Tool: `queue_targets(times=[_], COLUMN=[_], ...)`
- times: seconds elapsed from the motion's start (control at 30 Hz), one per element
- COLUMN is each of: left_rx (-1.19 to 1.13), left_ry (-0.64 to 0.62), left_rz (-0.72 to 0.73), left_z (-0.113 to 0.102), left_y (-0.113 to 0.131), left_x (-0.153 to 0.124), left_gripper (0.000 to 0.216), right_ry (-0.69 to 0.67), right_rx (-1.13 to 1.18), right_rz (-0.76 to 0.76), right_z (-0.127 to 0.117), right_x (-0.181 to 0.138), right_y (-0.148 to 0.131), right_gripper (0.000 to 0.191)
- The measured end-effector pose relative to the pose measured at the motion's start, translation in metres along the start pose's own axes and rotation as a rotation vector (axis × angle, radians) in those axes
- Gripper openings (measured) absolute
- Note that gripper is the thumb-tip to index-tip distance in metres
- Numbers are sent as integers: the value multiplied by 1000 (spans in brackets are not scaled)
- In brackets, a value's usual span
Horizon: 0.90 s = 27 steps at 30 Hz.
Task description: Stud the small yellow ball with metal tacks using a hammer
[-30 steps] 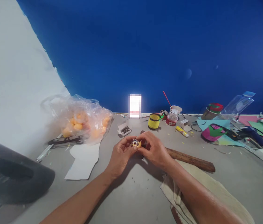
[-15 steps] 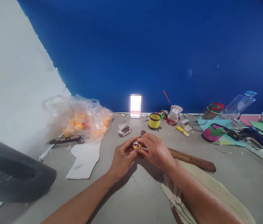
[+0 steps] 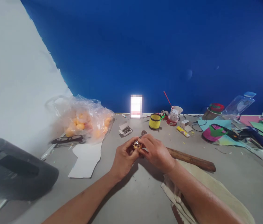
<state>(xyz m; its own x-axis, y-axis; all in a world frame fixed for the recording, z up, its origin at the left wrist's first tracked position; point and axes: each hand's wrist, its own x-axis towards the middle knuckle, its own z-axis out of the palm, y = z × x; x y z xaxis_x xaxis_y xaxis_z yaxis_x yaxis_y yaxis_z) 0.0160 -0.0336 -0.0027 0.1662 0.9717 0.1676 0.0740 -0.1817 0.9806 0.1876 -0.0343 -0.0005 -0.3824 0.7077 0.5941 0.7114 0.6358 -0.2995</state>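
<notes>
Here my left hand (image 3: pixel 124 157) and my right hand (image 3: pixel 156 152) meet over the middle of the grey surface (image 3: pixel 131 199), fingertips pressed together around a small yellow piece (image 3: pixel 136 144). Both hands are curled nearly closed and pinch it from either side: the left thumb and forefinger on its left, the right fingers over its right. It sits just above the surface, between my two thumbs, with a shiny silver part on top. That part may be a metal cap or a bead; it is too small for me to tell.

Just beyond my fingers lies a small dark round thing (image 3: pixel 143 133). A little further back and to the left is an open white box of silver pins (image 3: pixel 125 130). A wooden stick (image 3: pixel 191 159) runs out to the right from behind my right hand, and my right forearm rests on a pale cloth (image 3: pixel 215 189).

To the left lie a cut sheet of white paper (image 3: pixel 86 158), a pair of dark glasses (image 3: pixel 67 139) and a clear plastic bag of orange balls (image 3: pixel 85 119). A yellow cup (image 3: pixel 154 121) and a yellow glue stick (image 3: pixel 182 131) stand well apart from my hands, near the blue wall (image 3: pixel 145 46).
</notes>
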Motion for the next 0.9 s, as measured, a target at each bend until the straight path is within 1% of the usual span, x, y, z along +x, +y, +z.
queue_targets(times=[0.1,0.17,0.23,0.3,0.37,0.43,0.53,0.63,0.77,0.9], left_rx=[-6,-65,-150,-213,-226,-217,-227,-249,-254,-283], left_ry=[1,-8,-17,-34,-60,-76,-78,-76,-62,-73], left_rz=[0,-29,-87,-133,-135,-109,-86,-90,-107,-143], left_z=[0,0,0,-1,-2,-2,-2,-2,-2,-4], left_y=[-2,-3,-2,2,6,10,13,13,15,14], left_x=[0,2,3,4,4,4,4,4,4,4], left_gripper=[40,41,45,51,54,51,46,45,46,51], right_ry=[-17,-17,-26,-77,-125,-133,-102,-98,-91,-84], right_rx=[79,207,430,708,943,1092,1192,1210,1253,1294], right_rz=[57,119,238,411,562,643,697,723,712,696], right_z=[1,0,-1,-3,-6,-8,-11,-12,-10,-11], right_x=[0,2,5,9,12,15,16,16,15,16], right_y=[0,-1,-1,-1,-1,0,2,3,3,1], right_gripper=[11,14,20,23,23,25,32,33,31,32])
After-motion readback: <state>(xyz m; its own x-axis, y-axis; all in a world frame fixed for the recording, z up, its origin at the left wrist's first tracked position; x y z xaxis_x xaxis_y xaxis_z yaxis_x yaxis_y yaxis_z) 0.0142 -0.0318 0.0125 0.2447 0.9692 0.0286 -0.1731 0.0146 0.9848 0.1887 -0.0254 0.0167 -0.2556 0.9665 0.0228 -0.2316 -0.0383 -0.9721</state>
